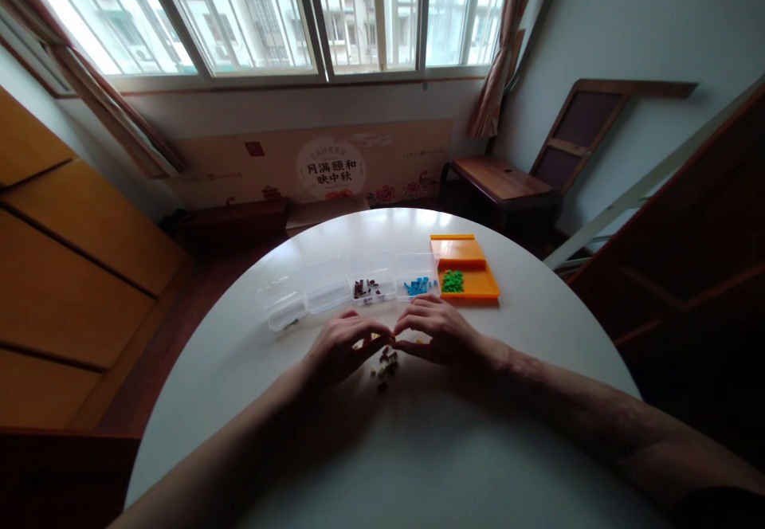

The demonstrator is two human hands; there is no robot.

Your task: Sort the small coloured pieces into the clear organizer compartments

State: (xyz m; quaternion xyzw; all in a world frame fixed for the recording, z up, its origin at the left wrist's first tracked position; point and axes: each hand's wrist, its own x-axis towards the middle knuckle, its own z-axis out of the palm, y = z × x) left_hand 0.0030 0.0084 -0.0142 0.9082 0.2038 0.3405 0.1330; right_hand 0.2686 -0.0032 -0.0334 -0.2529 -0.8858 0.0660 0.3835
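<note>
My left hand (343, 346) and my right hand (439, 328) meet fingertip to fingertip over the middle of the table. Both are closed in a pinch, and whatever sits between the fingertips is too small to make out. Just below them lies a loose pile of tiny cream and dark brown pieces (387, 362), like small building bricks. A few yellowish bits show partly behind the fingers. Beyond my hands, dark brown pieces (364, 288) and blue pieces (419, 285) fill parts of clear plastic boxes. Green pieces (453, 280) are heaped in an orange tray (481, 294).
The round white table (239, 433) carries a row of clear boxes with raised lids (327, 296), curving left from the orange tray. Behind the table stand a wooden chair (505, 178) and a printed panel (227, 162) under the window. Orange-brown cabinet doors (72, 274) are on the left.
</note>
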